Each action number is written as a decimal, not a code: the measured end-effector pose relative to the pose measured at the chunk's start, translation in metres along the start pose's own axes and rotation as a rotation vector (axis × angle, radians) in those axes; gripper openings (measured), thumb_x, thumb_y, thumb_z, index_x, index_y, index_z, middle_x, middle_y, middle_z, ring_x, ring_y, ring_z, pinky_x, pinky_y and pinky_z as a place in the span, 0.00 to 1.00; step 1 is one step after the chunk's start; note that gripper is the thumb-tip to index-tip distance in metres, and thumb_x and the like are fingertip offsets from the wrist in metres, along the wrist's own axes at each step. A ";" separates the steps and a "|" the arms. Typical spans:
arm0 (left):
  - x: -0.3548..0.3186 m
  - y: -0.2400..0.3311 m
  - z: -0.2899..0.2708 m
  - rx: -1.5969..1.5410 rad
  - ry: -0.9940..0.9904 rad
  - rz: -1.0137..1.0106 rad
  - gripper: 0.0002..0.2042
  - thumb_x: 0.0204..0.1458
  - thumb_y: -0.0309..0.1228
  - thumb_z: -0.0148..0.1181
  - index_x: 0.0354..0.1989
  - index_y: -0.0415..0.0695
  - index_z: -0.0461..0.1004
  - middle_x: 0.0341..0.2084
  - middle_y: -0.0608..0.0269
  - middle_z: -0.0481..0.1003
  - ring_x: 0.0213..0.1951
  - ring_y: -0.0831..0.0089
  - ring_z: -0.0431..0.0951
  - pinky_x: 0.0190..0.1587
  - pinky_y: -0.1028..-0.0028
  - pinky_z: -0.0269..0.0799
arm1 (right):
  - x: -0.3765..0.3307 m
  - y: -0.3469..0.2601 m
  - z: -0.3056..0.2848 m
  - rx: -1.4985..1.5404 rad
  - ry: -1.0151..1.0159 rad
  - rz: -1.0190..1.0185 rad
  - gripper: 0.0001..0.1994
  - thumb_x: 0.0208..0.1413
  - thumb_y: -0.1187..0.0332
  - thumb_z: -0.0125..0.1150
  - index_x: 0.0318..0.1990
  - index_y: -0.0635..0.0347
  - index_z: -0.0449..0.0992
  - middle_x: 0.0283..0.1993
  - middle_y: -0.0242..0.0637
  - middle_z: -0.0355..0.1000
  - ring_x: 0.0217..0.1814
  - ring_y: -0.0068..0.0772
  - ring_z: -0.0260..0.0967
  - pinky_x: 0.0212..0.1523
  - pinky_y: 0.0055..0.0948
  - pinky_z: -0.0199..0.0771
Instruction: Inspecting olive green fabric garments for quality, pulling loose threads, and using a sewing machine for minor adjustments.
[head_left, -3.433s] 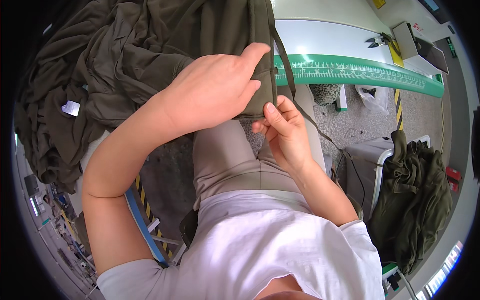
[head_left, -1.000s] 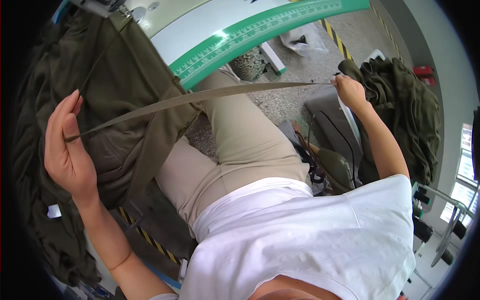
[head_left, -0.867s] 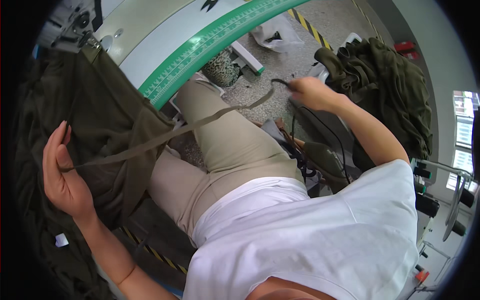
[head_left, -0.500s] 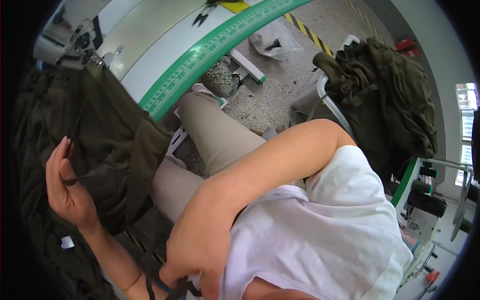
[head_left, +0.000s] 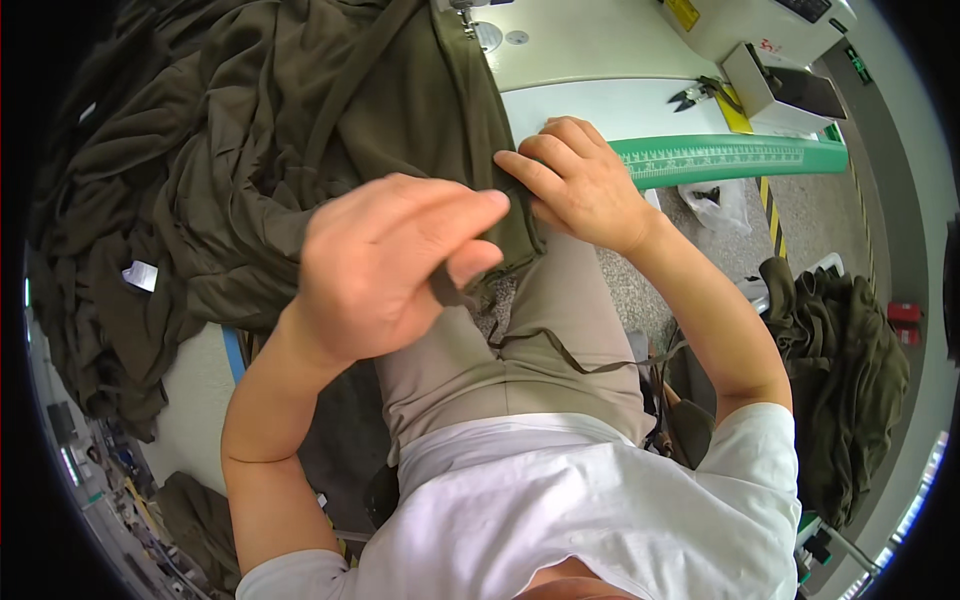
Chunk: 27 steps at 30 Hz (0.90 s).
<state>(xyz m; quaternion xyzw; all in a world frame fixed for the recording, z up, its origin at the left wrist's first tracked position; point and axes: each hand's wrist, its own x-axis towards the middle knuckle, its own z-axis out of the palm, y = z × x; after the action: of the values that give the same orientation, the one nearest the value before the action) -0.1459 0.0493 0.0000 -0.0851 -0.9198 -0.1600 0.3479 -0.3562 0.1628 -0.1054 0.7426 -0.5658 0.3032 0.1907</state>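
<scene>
Dark olive garment [head_left: 400,130]: lying in heavy folds across the left side of the white work table [head_left: 600,95], draping over the front edge toward the beige trousers [head_left: 520,395], and showing a white tag [head_left: 141,275] at far left. Observing the left hand [head_left: 375,265] hovering over the lower part of the cloth, keeping thumb and forefinger apart; not being able to tell the grip of the remaining, hidden fingers. Observing the right hand [head_left: 590,185] reaching to the cloth's right edge, bending its fingers slightly and spreading them a little, just beside the green ruler strip [head_left: 735,158]; not being able to tell any pinch. Noting a narrow olive strip [head_left: 600,370] curving across the trousers, black nippers [head_left: 690,97] lying near an open white box [head_left: 752,95], and a dark olive fabric pile [head_left: 840,390] hanging at right.
</scene>
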 end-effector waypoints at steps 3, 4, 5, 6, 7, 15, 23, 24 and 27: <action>-0.011 0.005 0.017 -0.103 -0.037 -0.030 0.13 0.48 0.32 0.71 0.40 0.39 0.80 0.31 0.59 0.79 0.28 0.63 0.79 0.30 0.70 0.76 | -0.003 0.006 0.008 -0.005 0.083 -0.050 0.20 0.41 0.72 0.72 0.45 0.56 0.78 0.41 0.34 0.71 0.37 0.42 0.70 0.45 0.41 0.76; -0.014 0.006 0.022 -0.153 -0.068 -0.051 0.13 0.47 0.31 0.72 0.40 0.39 0.80 0.31 0.60 0.78 0.28 0.64 0.79 0.30 0.70 0.77 | -0.003 0.009 0.011 -0.012 0.124 -0.071 0.19 0.40 0.72 0.73 0.43 0.57 0.79 0.41 0.34 0.71 0.37 0.41 0.70 0.45 0.41 0.76; -0.016 0.006 0.027 -0.147 -0.068 -0.057 0.13 0.47 0.31 0.72 0.40 0.39 0.80 0.31 0.60 0.78 0.28 0.64 0.79 0.30 0.70 0.77 | -0.002 0.008 0.012 -0.005 0.125 -0.075 0.19 0.40 0.72 0.73 0.43 0.57 0.79 0.41 0.34 0.71 0.37 0.41 0.70 0.45 0.41 0.76; -0.019 0.005 0.033 -0.178 -0.086 -0.057 0.13 0.50 0.33 0.69 0.40 0.38 0.80 0.31 0.59 0.79 0.28 0.63 0.79 0.30 0.70 0.76 | -0.003 0.006 0.013 0.004 0.165 -0.058 0.17 0.39 0.72 0.74 0.41 0.58 0.79 0.40 0.34 0.72 0.39 0.41 0.71 0.44 0.40 0.77; -0.021 0.005 0.038 -0.210 -0.105 -0.057 0.13 0.54 0.35 0.67 0.41 0.37 0.80 0.31 0.57 0.79 0.29 0.63 0.79 0.30 0.70 0.76 | -0.004 0.003 0.013 0.013 0.205 -0.039 0.15 0.39 0.72 0.74 0.38 0.60 0.79 0.40 0.34 0.73 0.40 0.40 0.72 0.44 0.39 0.78; -0.012 -0.014 0.043 -0.296 -0.277 -0.067 0.10 0.53 0.28 0.61 0.40 0.37 0.79 0.34 0.56 0.79 0.32 0.58 0.80 0.35 0.65 0.78 | 0.002 0.011 0.017 0.105 0.212 -0.117 0.09 0.42 0.77 0.73 0.29 0.64 0.76 0.41 0.37 0.78 0.48 0.42 0.77 0.44 0.38 0.81; 0.014 -0.126 0.061 0.146 -0.224 -0.163 0.13 0.53 0.33 0.61 0.42 0.38 0.74 0.44 0.52 0.76 0.48 0.51 0.77 0.50 0.60 0.74 | 0.003 0.009 0.016 0.160 0.206 -0.074 0.09 0.41 0.78 0.72 0.29 0.65 0.76 0.40 0.40 0.78 0.46 0.43 0.78 0.47 0.39 0.82; 0.011 -0.131 0.064 0.156 -0.254 -0.230 0.15 0.54 0.36 0.63 0.42 0.38 0.73 0.44 0.53 0.76 0.45 0.53 0.77 0.48 0.60 0.75 | 0.003 0.010 0.017 0.161 0.227 -0.068 0.10 0.41 0.78 0.72 0.29 0.65 0.75 0.40 0.40 0.78 0.46 0.43 0.78 0.48 0.40 0.82; 0.008 -0.137 0.066 0.160 -0.253 -0.217 0.18 0.53 0.40 0.65 0.43 0.39 0.71 0.46 0.53 0.75 0.45 0.52 0.77 0.48 0.60 0.75 | 0.002 0.011 0.016 0.183 0.216 -0.049 0.10 0.40 0.79 0.72 0.29 0.65 0.75 0.39 0.40 0.78 0.45 0.43 0.79 0.49 0.41 0.83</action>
<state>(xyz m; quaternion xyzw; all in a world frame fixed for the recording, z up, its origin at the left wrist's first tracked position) -0.2288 -0.0548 -0.0733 0.0231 -0.9698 -0.1111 0.2159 -0.3628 0.1480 -0.1163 0.7336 -0.4938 0.4269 0.1891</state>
